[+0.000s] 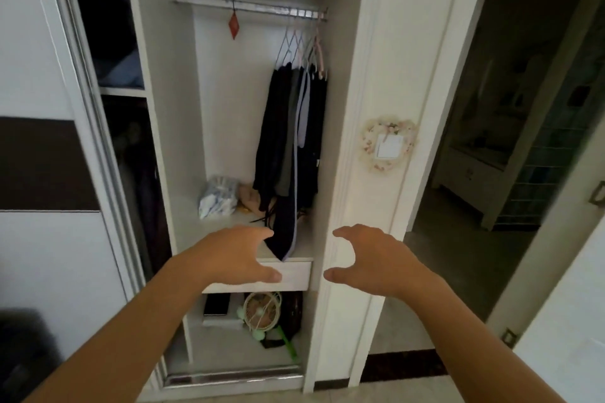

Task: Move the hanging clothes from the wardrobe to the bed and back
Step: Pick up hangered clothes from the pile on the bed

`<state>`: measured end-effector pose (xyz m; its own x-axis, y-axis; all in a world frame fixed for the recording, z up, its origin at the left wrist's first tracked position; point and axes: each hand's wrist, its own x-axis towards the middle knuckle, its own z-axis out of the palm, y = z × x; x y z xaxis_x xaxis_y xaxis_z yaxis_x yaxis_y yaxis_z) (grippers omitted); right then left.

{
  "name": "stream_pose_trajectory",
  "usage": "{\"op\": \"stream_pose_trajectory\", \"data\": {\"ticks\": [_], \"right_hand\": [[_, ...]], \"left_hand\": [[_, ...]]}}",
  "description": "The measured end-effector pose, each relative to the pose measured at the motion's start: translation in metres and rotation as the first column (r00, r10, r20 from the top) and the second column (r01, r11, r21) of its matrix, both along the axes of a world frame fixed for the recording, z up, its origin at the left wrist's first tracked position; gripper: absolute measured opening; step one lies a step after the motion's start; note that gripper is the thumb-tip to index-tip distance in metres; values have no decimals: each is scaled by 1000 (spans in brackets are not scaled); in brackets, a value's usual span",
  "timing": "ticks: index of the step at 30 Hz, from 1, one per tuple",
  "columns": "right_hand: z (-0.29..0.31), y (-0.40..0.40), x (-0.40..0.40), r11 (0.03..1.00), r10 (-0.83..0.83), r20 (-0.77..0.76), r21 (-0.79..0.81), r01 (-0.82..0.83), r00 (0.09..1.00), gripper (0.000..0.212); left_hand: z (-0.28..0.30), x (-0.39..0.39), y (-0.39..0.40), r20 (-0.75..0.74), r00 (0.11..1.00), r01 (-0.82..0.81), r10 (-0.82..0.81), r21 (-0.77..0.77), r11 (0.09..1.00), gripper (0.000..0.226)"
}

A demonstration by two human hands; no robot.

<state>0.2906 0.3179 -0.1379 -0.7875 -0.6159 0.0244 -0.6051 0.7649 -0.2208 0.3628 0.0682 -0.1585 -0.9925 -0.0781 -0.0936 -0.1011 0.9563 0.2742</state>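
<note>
Dark clothes (291,127) hang in wardrobe (170,141)

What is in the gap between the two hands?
In the head view, the drooping tip of the dark hanging clothes and the white wooden shelf edge lie between the left hand and the right hand. Neither hand holds anything.
</note>
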Motion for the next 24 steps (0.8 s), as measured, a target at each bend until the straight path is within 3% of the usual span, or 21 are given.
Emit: {"op": "stream_pose_trajectory", "data": {"ticks": [4, 9, 24], "right_hand": [[7, -42, -30, 1000, 11, -31, -18, -11, 999, 79], [15, -99, -67, 999, -13, -58, -53, 10, 998, 59], [38, -247, -180, 991, -107, -119, -87, 97, 987, 75]], "left_hand": [[4, -29, -36, -37, 999, -5, 4, -13, 1000, 99], [11, -69, -90, -76, 997, 18, -16, 18, 1000, 97], [61, -199, -227, -127, 981, 144, -150, -59, 988, 79]]}}
